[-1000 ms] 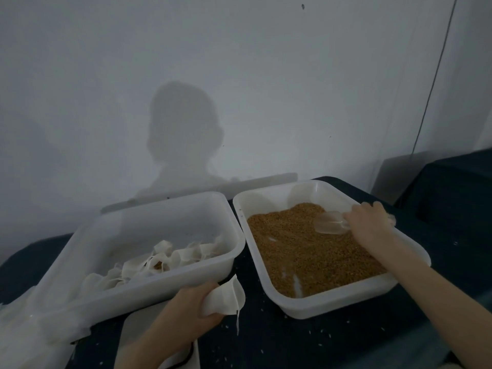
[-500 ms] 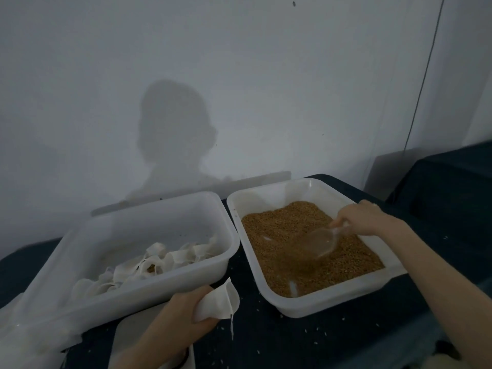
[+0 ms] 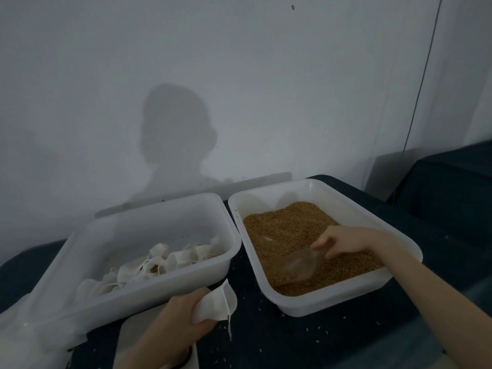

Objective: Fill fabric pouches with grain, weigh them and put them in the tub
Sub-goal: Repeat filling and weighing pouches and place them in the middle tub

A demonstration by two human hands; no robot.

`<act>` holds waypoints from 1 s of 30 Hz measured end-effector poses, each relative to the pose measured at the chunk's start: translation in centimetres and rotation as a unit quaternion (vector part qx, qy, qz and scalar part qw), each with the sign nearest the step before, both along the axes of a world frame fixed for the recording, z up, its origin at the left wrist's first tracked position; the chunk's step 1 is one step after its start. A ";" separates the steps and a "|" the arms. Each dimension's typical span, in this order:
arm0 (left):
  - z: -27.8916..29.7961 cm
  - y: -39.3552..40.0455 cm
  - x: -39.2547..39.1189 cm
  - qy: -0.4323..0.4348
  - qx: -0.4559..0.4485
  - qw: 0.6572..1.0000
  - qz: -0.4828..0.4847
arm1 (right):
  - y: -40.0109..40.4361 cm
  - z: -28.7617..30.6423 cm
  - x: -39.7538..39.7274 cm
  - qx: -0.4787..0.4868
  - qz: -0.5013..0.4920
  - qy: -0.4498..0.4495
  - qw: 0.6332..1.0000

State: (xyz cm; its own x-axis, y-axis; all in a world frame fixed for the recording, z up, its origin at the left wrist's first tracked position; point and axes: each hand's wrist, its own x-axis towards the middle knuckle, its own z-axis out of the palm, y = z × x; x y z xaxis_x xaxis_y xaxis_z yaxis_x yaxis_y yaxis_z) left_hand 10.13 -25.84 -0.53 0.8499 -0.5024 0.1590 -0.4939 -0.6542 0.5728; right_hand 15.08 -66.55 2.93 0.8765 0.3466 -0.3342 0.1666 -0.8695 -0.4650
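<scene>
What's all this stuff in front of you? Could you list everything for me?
Tubs: two, white, side by side on the table.
Grain: brown, fills the right tub.
Scoop: one, clear, in the grain, held by the right hand.
Pouches: a pile, white, in the left tub.
Pouch: one, white, held by the left hand.
Table: dark, with spilled grains.
Wall: pale grey, behind.
Left hand: grips the pouch.
Right hand: grips the scoop.
</scene>
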 end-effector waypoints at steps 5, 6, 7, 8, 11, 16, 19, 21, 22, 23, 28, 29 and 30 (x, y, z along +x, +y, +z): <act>-0.1 0.1 -0.2 -0.011 0.008 1.000 0.004 | -0.7 0.1 -0.4 0.064 -0.008 0.000 0.998; -0.1 0.1 -0.1 -0.015 0.009 1.000 0.002 | -0.8 0.1 -0.5 0.080 -0.009 0.000 0.997; 0.0 0.1 0.0 -0.013 0.006 1.000 -0.001 | -1.0 0.2 -0.7 0.093 -0.011 0.002 0.996; 0.0 0.0 0.0 -0.009 0.003 1.000 -0.001 | -1.0 0.3 -0.8 0.105 -0.014 0.004 0.994; 0.0 -0.1 0.1 0.000 -0.009 1.000 0.003 | -1.1 0.7 -1.1 0.129 -0.017 0.001 0.991; -0.4 0.0 0.3 0.018 -0.023 1.000 0.003 | -0.5 1.3 -2.0 0.169 -0.027 -0.020 0.985; -0.7 0.1 0.4 0.027 -0.032 0.999 0.018 | 0.5 2.3 -2.4 0.187 -0.031 -0.039 0.981; -0.5 0.2 0.2 0.021 -0.056 0.998 0.022 | 1.5 3.3 -2.6 0.193 -0.023 -0.046 0.980; -0.3 0.3 0.1 0.019 -0.059 0.998 0.024 | 2.2 3.7 -2.8 0.195 -0.015 -0.045 0.980; -0.2 0.4 0.1 0.027 -0.057 0.998 0.030 | 3.0 4.2 -2.9 0.195 -0.004 -0.041 0.980; 0.5 1.5 -0.1 0.040 -0.058 0.996 0.057 | 7.5 5.8 -3.3 0.171 0.067 -0.011 0.983; 0.7 1.9 -0.1 0.038 -0.050 0.996 0.062 | 8.3 6.0 -3.3 0.172 0.077 -0.003 0.982; 0.8 2.1 -0.1 0.039 -0.046 0.996 0.065 | 8.9 6.1 -3.4 0.173 0.083 0.004 0.981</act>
